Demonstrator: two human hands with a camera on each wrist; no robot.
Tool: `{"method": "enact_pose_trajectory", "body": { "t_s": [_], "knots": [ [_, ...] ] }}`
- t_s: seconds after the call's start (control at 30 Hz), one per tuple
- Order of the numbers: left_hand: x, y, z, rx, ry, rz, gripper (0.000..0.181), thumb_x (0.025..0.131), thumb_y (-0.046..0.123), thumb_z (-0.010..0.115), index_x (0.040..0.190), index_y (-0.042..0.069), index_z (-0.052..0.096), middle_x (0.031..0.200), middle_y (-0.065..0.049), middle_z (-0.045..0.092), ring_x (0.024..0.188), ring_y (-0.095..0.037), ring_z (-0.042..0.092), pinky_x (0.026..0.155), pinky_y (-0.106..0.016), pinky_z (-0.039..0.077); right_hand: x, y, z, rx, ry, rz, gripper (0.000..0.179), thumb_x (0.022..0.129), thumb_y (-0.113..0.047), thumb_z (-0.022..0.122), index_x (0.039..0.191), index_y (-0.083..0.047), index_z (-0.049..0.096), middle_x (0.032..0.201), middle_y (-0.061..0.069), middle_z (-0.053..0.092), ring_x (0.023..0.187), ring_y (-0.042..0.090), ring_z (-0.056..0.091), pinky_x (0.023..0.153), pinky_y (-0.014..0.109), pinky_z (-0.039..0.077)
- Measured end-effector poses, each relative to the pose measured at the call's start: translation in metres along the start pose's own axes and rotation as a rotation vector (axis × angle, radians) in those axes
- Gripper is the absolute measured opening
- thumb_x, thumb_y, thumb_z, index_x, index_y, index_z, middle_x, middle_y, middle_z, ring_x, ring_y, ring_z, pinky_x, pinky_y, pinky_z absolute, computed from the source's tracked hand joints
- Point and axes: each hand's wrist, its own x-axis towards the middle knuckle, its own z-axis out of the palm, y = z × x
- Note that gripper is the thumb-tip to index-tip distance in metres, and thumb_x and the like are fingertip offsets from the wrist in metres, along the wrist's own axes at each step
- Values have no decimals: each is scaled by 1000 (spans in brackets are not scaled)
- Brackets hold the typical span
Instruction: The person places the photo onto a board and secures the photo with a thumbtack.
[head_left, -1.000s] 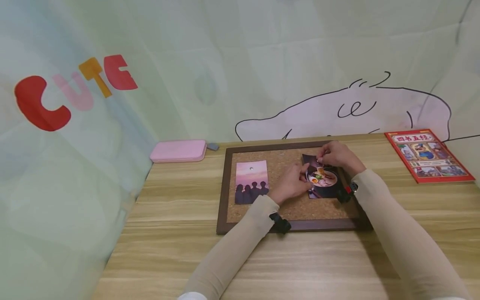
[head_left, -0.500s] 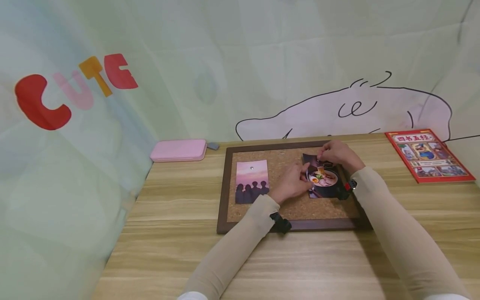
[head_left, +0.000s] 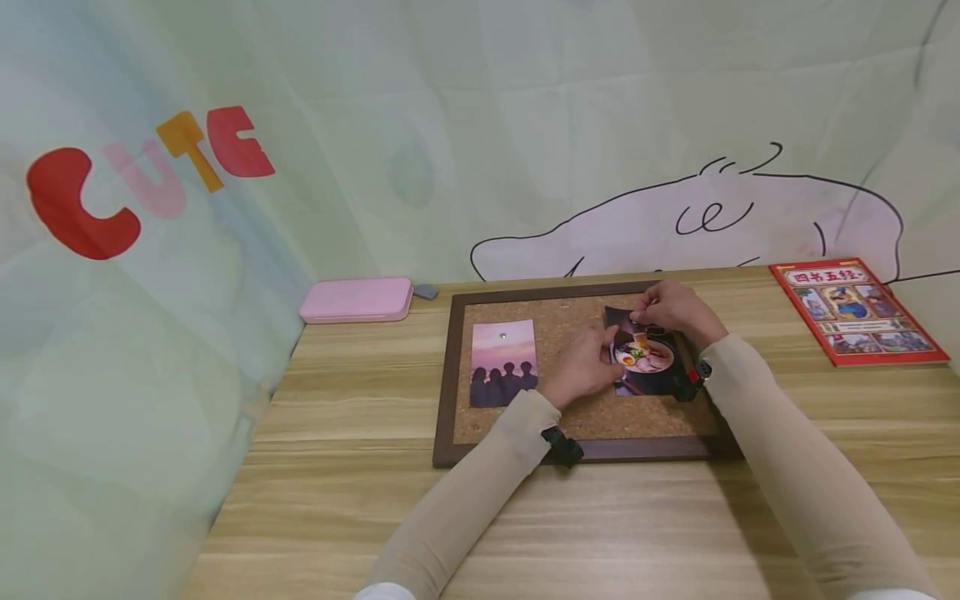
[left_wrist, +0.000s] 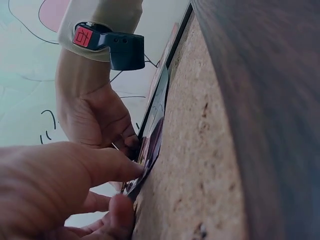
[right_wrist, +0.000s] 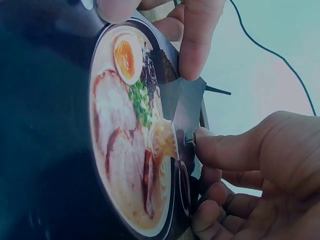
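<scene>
A photo of a ramen bowl [head_left: 647, 357] lies on the right part of a cork board [head_left: 570, 417] with a brown frame. Thumb and fingertip of my left hand [head_left: 581, 362] press on the photo's left side, seen closely in the right wrist view. At the photo's upper edge, my right hand [head_left: 678, 310] pinches a silver thumbtack [right_wrist: 190, 138] between thumb and finger, its point toward the print. In the left wrist view, the photo's edge [left_wrist: 154, 145] curls slightly off the cork. Farther left, a sunset photo [head_left: 504, 367] with dark silhouettes has a tack [head_left: 503, 337] near its top.
A pink case [head_left: 357, 301] with a grey tab [head_left: 426, 292] sits at the table's back left. A red illustrated book [head_left: 858, 312] lies at the right. Behind the wooden table [head_left: 330, 500] hangs a printed cloth [head_left: 420, 150].
Almost nothing differs; the right hand's fingers shift very slightly at the photo's upper edge. The left hand and both photos stay in place.
</scene>
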Motion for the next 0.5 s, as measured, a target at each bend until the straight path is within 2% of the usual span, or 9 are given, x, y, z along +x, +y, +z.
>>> {"method": "enact_pose_trajectory", "body": {
  "t_s": [0.13,0.23,0.37,0.5],
  "knots": [
    [7,-9,7,19,30,-21,53,89,24,86,136,4,73,93,-3,58,81,-15,50,65,-23,35,-1,-2,1,-9,2,4,23,103,-17,71,106,5,69,95,13,63,83,24,57,68,30,46],
    [12,-15,13,19,40,-13,48,87,24,86,130,4,76,90,-2,57,80,-15,50,65,-24,35,-1,-2,1,-25,2,-4,23,103,-17,71,105,5,69,95,13,63,84,24,57,68,30,45],
    [14,-17,14,41,35,9,57,88,25,85,140,7,72,92,-2,58,82,-15,50,67,-23,35,-1,-3,1,-36,-1,-18,21,102,-16,72,103,5,69,94,13,62,84,24,57,68,30,45],
    [9,-12,8,49,26,9,57,90,24,84,143,6,70,92,-3,57,83,-14,48,67,-22,34,0,-4,1,-34,-2,-20,19,101,-13,71,102,5,70,95,13,64,86,25,58,69,29,46]
  ]
}}
